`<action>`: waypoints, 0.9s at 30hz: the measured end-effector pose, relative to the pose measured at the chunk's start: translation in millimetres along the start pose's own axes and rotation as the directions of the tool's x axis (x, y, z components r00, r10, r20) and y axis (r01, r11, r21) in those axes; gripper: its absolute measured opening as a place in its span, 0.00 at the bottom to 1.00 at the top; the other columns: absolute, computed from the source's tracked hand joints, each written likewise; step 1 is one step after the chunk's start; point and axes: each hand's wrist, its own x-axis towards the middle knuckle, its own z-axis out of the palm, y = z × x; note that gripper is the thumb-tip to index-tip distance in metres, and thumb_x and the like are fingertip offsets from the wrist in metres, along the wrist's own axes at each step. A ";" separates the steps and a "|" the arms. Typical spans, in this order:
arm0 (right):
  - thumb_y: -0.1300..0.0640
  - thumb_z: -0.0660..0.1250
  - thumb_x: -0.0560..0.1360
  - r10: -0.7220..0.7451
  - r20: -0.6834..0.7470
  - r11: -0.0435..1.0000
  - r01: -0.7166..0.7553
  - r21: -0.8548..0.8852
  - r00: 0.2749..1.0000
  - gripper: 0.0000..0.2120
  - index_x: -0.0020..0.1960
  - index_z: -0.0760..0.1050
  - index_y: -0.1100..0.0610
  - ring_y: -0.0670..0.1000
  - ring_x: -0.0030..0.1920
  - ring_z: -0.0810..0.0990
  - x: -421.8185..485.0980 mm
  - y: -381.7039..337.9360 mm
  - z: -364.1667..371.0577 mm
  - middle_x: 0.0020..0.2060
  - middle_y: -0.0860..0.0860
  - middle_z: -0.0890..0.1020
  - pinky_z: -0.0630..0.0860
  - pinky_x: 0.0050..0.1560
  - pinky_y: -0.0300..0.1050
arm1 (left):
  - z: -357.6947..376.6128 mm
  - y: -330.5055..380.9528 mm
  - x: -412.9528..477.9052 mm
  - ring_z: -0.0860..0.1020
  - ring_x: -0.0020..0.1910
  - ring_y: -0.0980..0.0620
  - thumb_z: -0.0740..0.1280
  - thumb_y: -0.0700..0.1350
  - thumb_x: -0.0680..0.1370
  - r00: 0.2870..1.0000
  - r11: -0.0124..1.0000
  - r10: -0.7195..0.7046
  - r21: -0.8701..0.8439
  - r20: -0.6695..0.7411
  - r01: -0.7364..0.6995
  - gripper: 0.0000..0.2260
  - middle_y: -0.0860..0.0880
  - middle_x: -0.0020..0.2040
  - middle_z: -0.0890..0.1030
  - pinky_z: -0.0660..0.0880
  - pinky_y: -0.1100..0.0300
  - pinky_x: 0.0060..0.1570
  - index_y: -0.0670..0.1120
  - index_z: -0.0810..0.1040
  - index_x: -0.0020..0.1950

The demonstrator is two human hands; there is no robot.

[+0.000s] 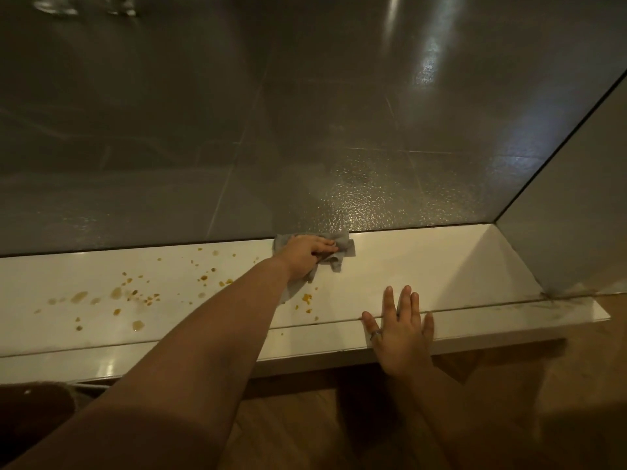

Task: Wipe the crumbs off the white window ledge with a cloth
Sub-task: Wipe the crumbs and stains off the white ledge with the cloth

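I have my left hand [307, 257] stretched far out across the white window ledge [407, 266], pressing the grey cloth [342, 251] flat under my palm and fingers right at the back edge, where the ledge meets the frosted window glass [305, 130]. I hold it there, I judge, because the far strip against the glass is the hardest to reach and a good place to begin a pull that drags everything one way. The cloth is bunched, not folded neat; part of it trails back under my wrist, and a corner sticks out to the right of my fingers. My right hand [402, 329] grips nothing: it lies open and flat on the front lip of the ledge, fingers spread, and I take it that it props me up while I lean in with the other arm. There is a ring on one finger. The crumbs [307, 298] are orange-brown bits, and they lie mostly to the left of the cloth, scattered toward the left end of the ledge, with a small cluster close beside my forearm and a few specks near the front seam. Some marks out left look more like pale smears or damp spots [79, 296] than dry crumbs, though I cannot be sure. To the right of the cloth the ledge looks clean and glossy. Most of the wiping seems yet to be done.
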 end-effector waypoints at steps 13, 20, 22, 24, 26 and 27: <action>0.39 0.39 0.78 0.059 0.124 0.998 -0.057 -0.022 0.990 0.32 0.75 0.33 0.53 0.57 0.75 0.34 0.6 -10.7 -10.5 0.75 0.57 0.35 0.36 0.73 0.58 | -25.2 0.3 -76.1 0.74 0.63 0.46 0.58 0.25 0.73 0.982 0.979 -0.116 -0.147 0.149 0.138 0.22 0.46 0.63 0.77 0.71 0.60 0.63 0.42 0.81 0.58; 0.48 0.38 0.81 0.118 0.013 0.988 -0.118 0.095 0.993 0.26 0.75 0.34 0.55 0.54 0.75 0.34 -11.9 -34.6 5.7 0.75 0.55 0.35 0.34 0.72 0.53 | -34.8 0.6 -90.4 0.74 0.61 0.46 0.54 0.25 0.74 0.980 0.976 -0.155 -0.135 0.124 0.171 0.25 0.46 0.63 0.78 0.71 0.60 0.60 0.46 0.82 0.57; 0.48 0.38 0.81 0.118 0.003 0.989 -0.118 0.094 0.993 0.26 0.75 0.34 0.55 0.54 0.75 0.33 -11.5 -34.7 7.3 0.75 0.55 0.35 0.34 0.72 0.54 | -39.4 -0.7 -92.8 0.75 0.61 0.46 0.53 0.25 0.74 0.986 0.970 -0.148 -0.184 0.076 0.160 0.26 0.45 0.62 0.78 0.71 0.59 0.60 0.45 0.82 0.57; 0.48 0.38 0.81 0.121 -0.001 0.989 -0.121 0.086 0.993 0.26 0.75 0.33 0.55 0.54 0.75 0.33 -10.6 -33.3 7.6 0.75 0.55 0.35 0.34 0.72 0.54 | -43.5 1.1 -88.6 0.76 0.59 0.47 0.52 0.23 0.72 0.990 0.962 -0.137 -0.234 0.021 0.138 0.27 0.44 0.61 0.79 0.72 0.60 0.59 0.44 0.82 0.57; 0.48 0.38 0.81 0.119 -0.003 0.990 -0.118 0.077 0.993 0.27 0.75 0.33 0.54 0.54 0.75 0.33 -9.4 -32.6 8.6 0.75 0.55 0.35 0.34 0.72 0.55 | -45.5 5.0 -77.6 0.76 0.58 0.49 0.52 0.22 0.70 0.993 0.957 -0.119 -0.271 -0.026 0.107 0.28 0.44 0.60 0.79 0.72 0.61 0.58 0.42 0.81 0.59; 0.47 0.38 0.81 0.118 -0.001 0.990 -0.117 0.074 0.993 0.27 0.75 0.33 0.54 0.54 0.75 0.34 -9.1 -32.6 8.9 0.75 0.55 0.35 0.34 0.72 0.55 | -45.8 9.1 -71.0 0.75 0.58 0.50 0.51 0.22 0.69 0.994 0.956 -0.104 -0.281 -0.040 0.088 0.29 0.44 0.61 0.79 0.72 0.62 0.57 0.42 0.80 0.59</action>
